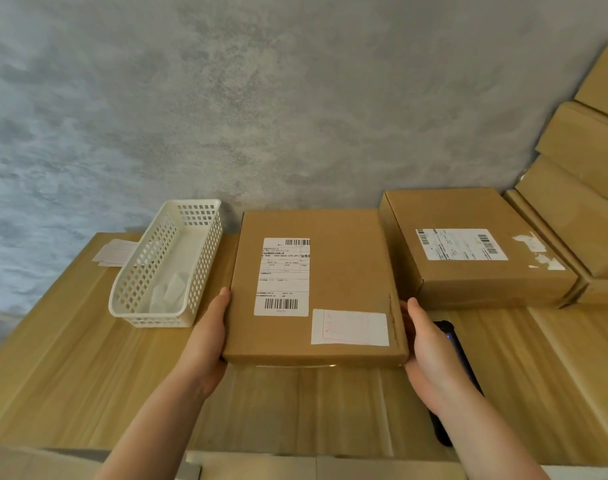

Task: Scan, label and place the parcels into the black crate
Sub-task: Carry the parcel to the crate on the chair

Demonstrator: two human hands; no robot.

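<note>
A flat brown cardboard parcel (344,271) is at the middle of the wooden table, its near edge raised a little. It carries a white shipping label with barcodes and a second white sticker near its front right corner. My left hand (205,341) grips its left edge and my right hand (430,351) grips its right edge, thumbs on top. A black handheld scanner (454,344) with a blue light lies on the table under my right wrist, partly hidden. No black crate is in view.
A white plastic basket (146,303) holding white slips stands to the left, with paper sheets (113,252) behind it. Another labelled parcel (475,271) sits right of the held one, and more cardboard boxes (579,161) are stacked at the far right against the grey wall.
</note>
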